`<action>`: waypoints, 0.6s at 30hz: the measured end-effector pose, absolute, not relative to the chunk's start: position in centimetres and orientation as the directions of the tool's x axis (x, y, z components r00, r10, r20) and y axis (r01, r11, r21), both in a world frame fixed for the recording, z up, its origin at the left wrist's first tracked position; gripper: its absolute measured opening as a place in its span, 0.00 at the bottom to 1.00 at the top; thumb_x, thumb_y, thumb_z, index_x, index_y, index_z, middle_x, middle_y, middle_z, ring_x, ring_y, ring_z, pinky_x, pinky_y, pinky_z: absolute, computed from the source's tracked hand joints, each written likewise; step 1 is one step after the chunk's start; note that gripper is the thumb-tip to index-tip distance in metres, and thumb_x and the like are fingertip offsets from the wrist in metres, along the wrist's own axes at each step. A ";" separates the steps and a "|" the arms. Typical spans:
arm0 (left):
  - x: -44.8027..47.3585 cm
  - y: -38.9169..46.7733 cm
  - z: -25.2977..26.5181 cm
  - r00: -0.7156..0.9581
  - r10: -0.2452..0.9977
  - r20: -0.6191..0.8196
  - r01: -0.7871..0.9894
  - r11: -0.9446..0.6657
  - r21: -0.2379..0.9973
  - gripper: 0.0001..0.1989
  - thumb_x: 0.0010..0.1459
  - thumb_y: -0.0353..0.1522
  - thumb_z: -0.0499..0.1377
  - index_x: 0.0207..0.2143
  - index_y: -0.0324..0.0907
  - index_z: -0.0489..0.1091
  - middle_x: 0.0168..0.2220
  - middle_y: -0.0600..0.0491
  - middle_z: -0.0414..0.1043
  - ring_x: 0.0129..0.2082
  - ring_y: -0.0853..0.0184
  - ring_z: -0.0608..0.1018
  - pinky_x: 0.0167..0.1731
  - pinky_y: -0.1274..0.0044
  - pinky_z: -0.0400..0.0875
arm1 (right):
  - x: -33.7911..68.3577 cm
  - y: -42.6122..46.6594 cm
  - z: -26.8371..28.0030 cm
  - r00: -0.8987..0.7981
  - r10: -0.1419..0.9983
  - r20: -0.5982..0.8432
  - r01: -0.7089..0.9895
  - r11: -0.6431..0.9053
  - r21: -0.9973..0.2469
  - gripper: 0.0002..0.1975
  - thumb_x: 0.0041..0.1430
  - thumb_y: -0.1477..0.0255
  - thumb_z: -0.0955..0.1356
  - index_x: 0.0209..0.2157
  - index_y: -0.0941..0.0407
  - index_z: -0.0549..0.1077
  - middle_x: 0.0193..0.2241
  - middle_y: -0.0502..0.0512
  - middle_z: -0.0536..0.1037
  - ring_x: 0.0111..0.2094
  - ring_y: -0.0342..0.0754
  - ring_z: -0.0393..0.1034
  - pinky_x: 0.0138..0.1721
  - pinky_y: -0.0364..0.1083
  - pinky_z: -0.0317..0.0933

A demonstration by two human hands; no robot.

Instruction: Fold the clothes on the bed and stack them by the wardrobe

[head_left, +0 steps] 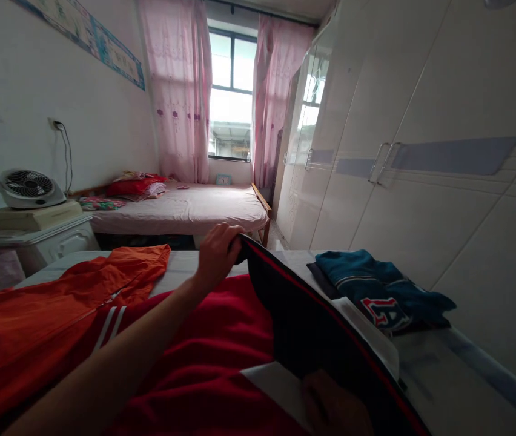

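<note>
A red and black garment (221, 321) is spread over the bed in front of me, with two white stripes on its left part and a white patch low down. My left hand (216, 254) pinches the far end of its black edge with thin red trim and holds it raised. In shadow at the bottom, my right hand (335, 402) is curled on the black fabric near the white patch. Left of the garment lies an orange garment (71, 284). To the right is a folded teal garment (371, 281) with a letter emblem.
A white cloth item (369, 330) shows between the black edge and the teal garment. White wardrobes (376, 200) line the right side. At left, a fan (31, 186) stands on a box on a white cabinet (65, 242). Farther off is another bed (198, 206) by the window.
</note>
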State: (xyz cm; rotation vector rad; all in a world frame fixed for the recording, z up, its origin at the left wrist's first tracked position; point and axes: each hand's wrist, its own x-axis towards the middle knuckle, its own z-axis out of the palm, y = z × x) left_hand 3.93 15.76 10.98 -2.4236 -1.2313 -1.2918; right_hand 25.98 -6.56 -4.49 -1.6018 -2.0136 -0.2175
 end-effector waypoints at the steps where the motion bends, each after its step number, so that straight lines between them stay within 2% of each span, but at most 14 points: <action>1: 1.3 14.2 11.0 0.317 0.575 0.754 0.711 -0.670 0.212 0.15 0.63 0.34 0.47 0.46 0.41 0.68 0.41 0.48 0.70 0.45 0.61 0.70 0.48 0.67 0.63 | 25.9 -6.8 -4.1 -0.132 0.861 0.490 0.937 0.270 -0.222 0.10 0.60 0.75 0.58 0.32 0.52 0.69 0.26 0.48 0.75 0.25 0.42 0.72 0.27 0.39 0.63; 2: -1.4 12.5 10.6 0.355 0.529 0.771 0.704 -0.694 0.153 0.13 0.61 0.34 0.50 0.45 0.43 0.69 0.40 0.49 0.71 0.43 0.61 0.71 0.48 0.66 0.63 | 25.8 -6.9 -3.8 -0.124 0.872 0.474 0.938 0.259 -0.231 0.10 0.61 0.74 0.58 0.32 0.52 0.70 0.27 0.49 0.75 0.26 0.42 0.73 0.28 0.39 0.63; 4: -6.6 8.8 8.8 0.539 0.294 0.789 0.647 -0.745 -0.164 0.12 0.58 0.32 0.54 0.45 0.48 0.69 0.37 0.52 0.72 0.41 0.61 0.72 0.48 0.66 0.64 | 25.7 -7.1 -3.4 -0.108 0.881 0.461 0.942 0.239 -0.237 0.12 0.62 0.73 0.58 0.34 0.53 0.71 0.30 0.51 0.77 0.29 0.44 0.74 0.29 0.41 0.65; 5: -8.9 6.9 7.4 0.610 0.229 0.758 0.610 -0.747 -0.265 0.13 0.58 0.30 0.54 0.46 0.50 0.69 0.37 0.53 0.73 0.41 0.62 0.72 0.49 0.66 0.63 | 25.6 -7.1 -3.3 -0.109 0.883 0.457 0.943 0.237 -0.232 0.12 0.62 0.72 0.58 0.36 0.53 0.72 0.32 0.53 0.77 0.30 0.45 0.74 0.30 0.42 0.65; 7: -12.5 3.5 4.5 0.752 0.249 0.610 0.532 -0.776 -0.339 0.16 0.59 0.26 0.52 0.47 0.50 0.68 0.38 0.54 0.73 0.42 0.64 0.73 0.52 0.69 0.62 | 25.6 -7.1 -3.1 -0.119 0.890 0.440 0.951 0.229 -0.207 0.13 0.62 0.72 0.58 0.38 0.54 0.73 0.36 0.55 0.78 0.33 0.48 0.75 0.33 0.45 0.67; 9: -14.6 0.8 2.1 0.792 0.320 0.520 0.534 -0.777 -0.335 0.17 0.59 0.26 0.51 0.49 0.48 0.68 0.41 0.53 0.74 0.44 0.65 0.73 0.52 0.72 0.63 | 25.4 -7.2 -2.7 -0.126 0.894 0.430 0.965 0.212 -0.157 0.15 0.61 0.72 0.58 0.39 0.55 0.74 0.38 0.58 0.79 0.37 0.52 0.75 0.37 0.49 0.68; 12: -15.6 -1.0 0.4 0.728 0.446 0.521 0.633 -0.730 -0.259 0.17 0.59 0.30 0.53 0.51 0.46 0.67 0.48 0.49 0.71 0.49 0.61 0.72 0.52 0.70 0.65 | 25.0 -7.9 -1.5 -0.136 0.907 0.398 0.978 0.188 -0.094 0.16 0.60 0.73 0.57 0.39 0.57 0.74 0.37 0.61 0.79 0.38 0.54 0.75 0.40 0.51 0.68; 16: -15.8 -0.9 0.7 0.673 0.576 0.464 0.695 -0.707 -0.130 0.22 0.56 0.30 0.55 0.54 0.48 0.65 0.54 0.48 0.68 0.51 0.59 0.72 0.49 0.68 0.68 | 25.0 -10.4 0.2 -0.236 0.924 0.300 0.956 0.277 -0.100 0.14 0.60 0.75 0.58 0.38 0.53 0.74 0.34 0.54 0.78 0.31 0.47 0.74 0.32 0.43 0.67; 18: -15.8 -0.5 1.1 0.641 0.629 0.441 0.714 -0.699 -0.041 0.21 0.56 0.29 0.53 0.53 0.48 0.65 0.52 0.49 0.70 0.47 0.62 0.75 0.45 0.73 0.71 | 25.5 -11.4 0.9 -0.288 0.883 0.370 0.944 0.326 -0.044 0.13 0.61 0.75 0.59 0.40 0.52 0.73 0.37 0.53 0.77 0.35 0.46 0.73 0.36 0.43 0.65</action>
